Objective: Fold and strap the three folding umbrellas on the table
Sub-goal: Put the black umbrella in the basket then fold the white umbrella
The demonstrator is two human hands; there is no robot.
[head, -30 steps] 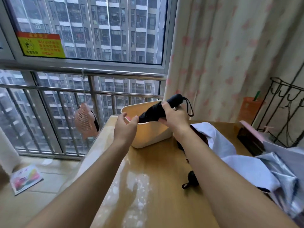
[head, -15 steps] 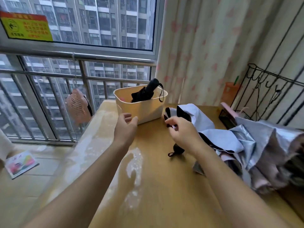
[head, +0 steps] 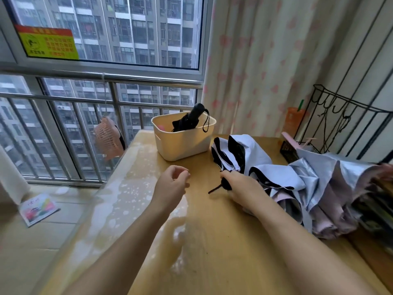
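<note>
Far on wooden counter (head: 212, 241), cream plastic bin (head: 182, 145) holds black folded umbrella (head: 191, 120), tilted, strap dangling. Just right of bin, white cloth umbrella with black trim (head: 255, 152) lies loose; shiny silver umbrella (head: 319, 173) crumpled further right. Nearer, right hand (head: 242, 186) grips white umbrella's black handle (head: 224, 184); left hand (head: 172, 184) hovers to left, fingers loosely curled, empty. One second ago both hands held black umbrella over bin.

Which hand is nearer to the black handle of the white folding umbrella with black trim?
Right. The right hand grips the black umbrella handle; the left hand hovers apart, to its left.
</note>
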